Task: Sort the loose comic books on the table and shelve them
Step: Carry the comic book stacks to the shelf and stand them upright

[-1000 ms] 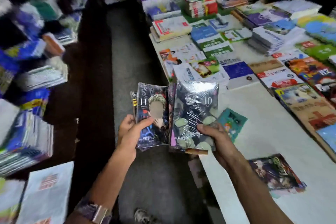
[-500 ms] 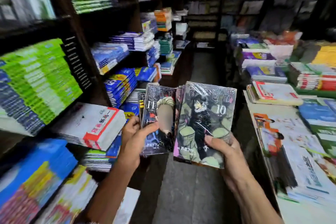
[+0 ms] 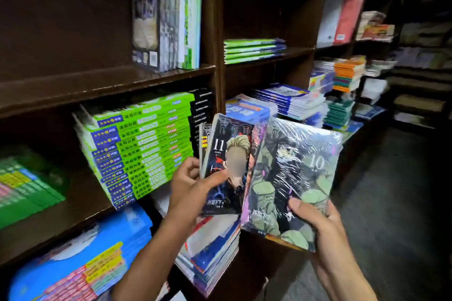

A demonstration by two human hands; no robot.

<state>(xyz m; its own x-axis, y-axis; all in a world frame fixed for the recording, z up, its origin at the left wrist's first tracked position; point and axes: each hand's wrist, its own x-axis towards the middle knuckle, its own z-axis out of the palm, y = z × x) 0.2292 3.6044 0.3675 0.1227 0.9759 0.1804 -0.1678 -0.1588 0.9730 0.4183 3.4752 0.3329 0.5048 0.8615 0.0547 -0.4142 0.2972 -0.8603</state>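
My left hand (image 3: 193, 186) grips a small fan of dark comic books, with volume 11 (image 3: 227, 166) on top and at least one more tucked behind it. My right hand (image 3: 315, 217) holds the lower right corner of a shrink-wrapped comic marked 10 (image 3: 293, 178), with other volumes stacked under it. Both bundles are held side by side, upright, in front of a dark wooden bookshelf (image 3: 107, 80). The table is out of view.
The shelf above holds a few upright books (image 3: 168, 22) with bare board to their left. Below it lie a green-spined stack (image 3: 141, 144), blue stacks (image 3: 80, 259) and a pile (image 3: 210, 252) under my hands. More shelves run off right, beside a dark floor aisle (image 3: 391, 203).
The view has swung left from the table and aisle to face the bookshelf. Both hands kept their hold on the comics, which now sit closer to the shelves.
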